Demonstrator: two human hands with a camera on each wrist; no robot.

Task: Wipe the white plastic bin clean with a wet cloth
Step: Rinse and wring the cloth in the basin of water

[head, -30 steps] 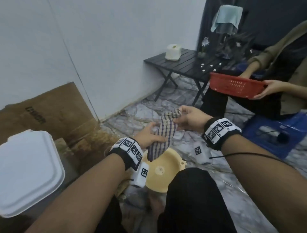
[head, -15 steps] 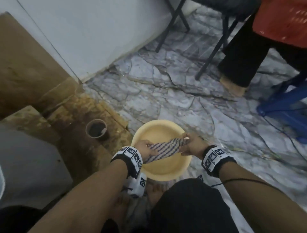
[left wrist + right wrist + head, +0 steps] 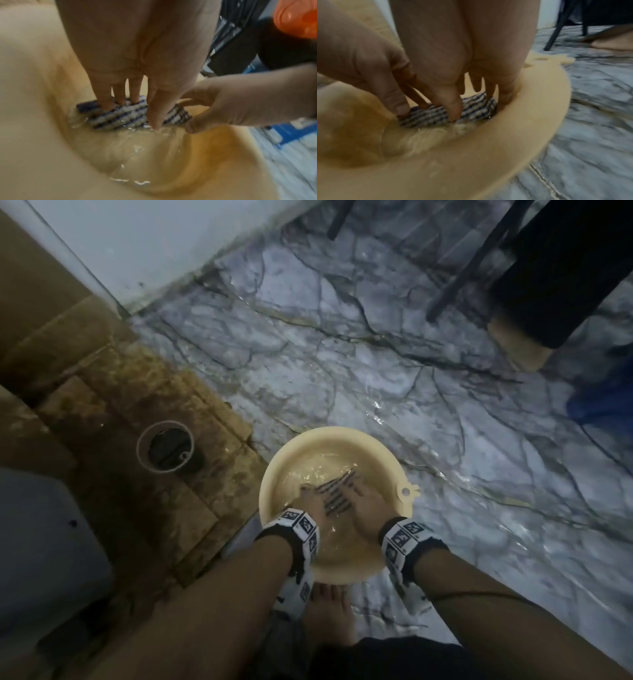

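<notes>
A cream-yellow basin with water stands on the marble floor in front of me. The striped cloth lies in the water, stretched between both hands. My left hand holds its left end, fingers on top and thumb on the near side. My right hand pinches the right end. In the right wrist view the cloth is partly under water. The pale plastic bin sits at the lower left, only its side showing.
Wet brown cardboard lies left of the basin, with a round dark-centred ring on it. Another person's foot and black table legs are at the top right. My own foot touches the basin's near side.
Both hands brought the cloth down from chest height, held it over the basin, and now have it dipped in the water. My view has tilted down to the floor.
</notes>
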